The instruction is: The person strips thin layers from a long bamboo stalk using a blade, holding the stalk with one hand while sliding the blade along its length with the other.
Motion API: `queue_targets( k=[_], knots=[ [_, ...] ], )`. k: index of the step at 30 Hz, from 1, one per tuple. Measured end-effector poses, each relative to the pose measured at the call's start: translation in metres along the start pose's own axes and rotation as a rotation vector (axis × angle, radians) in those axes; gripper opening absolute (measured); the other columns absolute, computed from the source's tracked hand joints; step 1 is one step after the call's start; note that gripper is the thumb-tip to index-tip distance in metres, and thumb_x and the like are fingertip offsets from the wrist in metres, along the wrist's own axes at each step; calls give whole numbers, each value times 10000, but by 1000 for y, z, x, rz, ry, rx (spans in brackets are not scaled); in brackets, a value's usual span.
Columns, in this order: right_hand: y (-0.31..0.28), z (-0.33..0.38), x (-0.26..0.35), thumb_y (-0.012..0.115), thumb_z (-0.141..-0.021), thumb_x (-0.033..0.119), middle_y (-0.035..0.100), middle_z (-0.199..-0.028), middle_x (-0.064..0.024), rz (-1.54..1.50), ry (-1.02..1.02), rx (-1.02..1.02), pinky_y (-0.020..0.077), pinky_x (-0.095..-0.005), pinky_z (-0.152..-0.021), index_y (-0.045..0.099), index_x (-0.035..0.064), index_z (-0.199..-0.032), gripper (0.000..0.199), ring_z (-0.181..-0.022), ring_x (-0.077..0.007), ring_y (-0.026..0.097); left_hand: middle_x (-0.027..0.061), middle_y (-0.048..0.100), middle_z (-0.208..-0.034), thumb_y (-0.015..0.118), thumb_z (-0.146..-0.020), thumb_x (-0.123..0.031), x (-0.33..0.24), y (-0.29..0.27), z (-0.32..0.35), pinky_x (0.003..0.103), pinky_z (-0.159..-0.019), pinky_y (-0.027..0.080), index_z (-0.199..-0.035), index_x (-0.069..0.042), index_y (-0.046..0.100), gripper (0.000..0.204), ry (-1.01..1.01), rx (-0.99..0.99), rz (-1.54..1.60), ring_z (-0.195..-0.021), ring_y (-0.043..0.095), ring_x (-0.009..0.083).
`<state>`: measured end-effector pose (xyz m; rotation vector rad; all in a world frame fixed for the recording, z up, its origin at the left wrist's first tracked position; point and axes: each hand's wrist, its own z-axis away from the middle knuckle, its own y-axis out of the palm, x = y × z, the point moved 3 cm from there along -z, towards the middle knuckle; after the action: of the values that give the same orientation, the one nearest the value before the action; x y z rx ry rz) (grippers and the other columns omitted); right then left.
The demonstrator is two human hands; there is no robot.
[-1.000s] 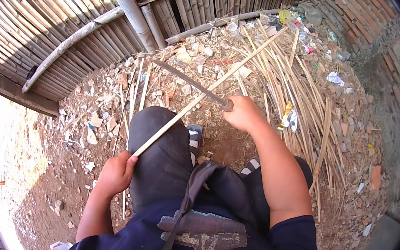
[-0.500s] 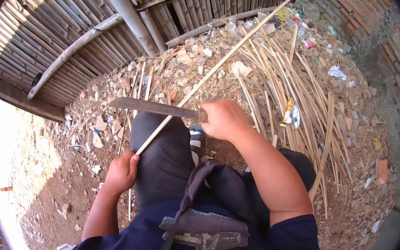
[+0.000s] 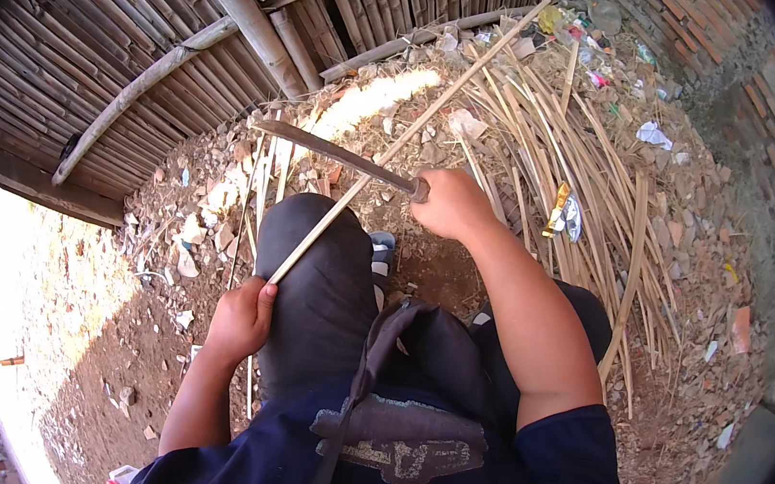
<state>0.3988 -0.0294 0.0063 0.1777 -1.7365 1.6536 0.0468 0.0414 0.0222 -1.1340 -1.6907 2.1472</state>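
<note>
**Long blade set across a bamboo strip held over the knee**

Gripping tight, the right hand (image 3: 450,201) is closed in a full fist around the handle of a long knife (image 3: 340,154), whose dark blade reaches out to the person's left from that fist. The left hand (image 3: 241,316) is closed around the near end of a thin bamboo strip (image 3: 400,137), fingers wrapped, thumb uppermost.

That strip is the landmark. Its long axis runs from the left hand, up over the raised knee in dark trousers (image 3: 320,282), and on diagonally away to the person's right, its far tip ending near the bamboo fence (image 3: 140,47). The blade crosses the strip a little beyond the knee; whether the edge touches the strip or sits just above it cannot be told. The right hand lies just to the right of the strip at that crossing, and is the nearer hand to it; the left hand is well back along the strip, on the near side of the knee.

To the right of the strip lies a loose heap of split bamboo lengths (image 3: 590,170), with scraps of litter among them. Under and to the left of the strip the ground is bare earth (image 3: 105,333) strewn with broken brick and stones. Beyond the strip's far tip, on the right, stands a brick wall (image 3: 721,51). A dark strap hangs down the front of the blue shirt (image 3: 475,475).
</note>
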Motion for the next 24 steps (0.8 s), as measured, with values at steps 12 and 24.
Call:
queue_targets(
  k=[12,24],
  knots=[
    [-7,-7,-34,692,-809,229,739,-989,-216,-101,138,-18,569,-483,-845,741,66,-1025,275,-945,-410,707,274,628,-707,516,-1074,-296,2,-6,3,590,-623,482,-883,-32,534,326,9,-5,-12,-696,631,520],
    [-20,-11,-40,665,-835,218,737,-974,-240,-185,276,-8,549,-494,-830,722,11,-1021,284,-927,-412,709,266,621,-689,534,-1066,-305,7,-4,3,590,-607,477,-888,-39,529,321,19,3,-3,-683,631,512]
  ],
)
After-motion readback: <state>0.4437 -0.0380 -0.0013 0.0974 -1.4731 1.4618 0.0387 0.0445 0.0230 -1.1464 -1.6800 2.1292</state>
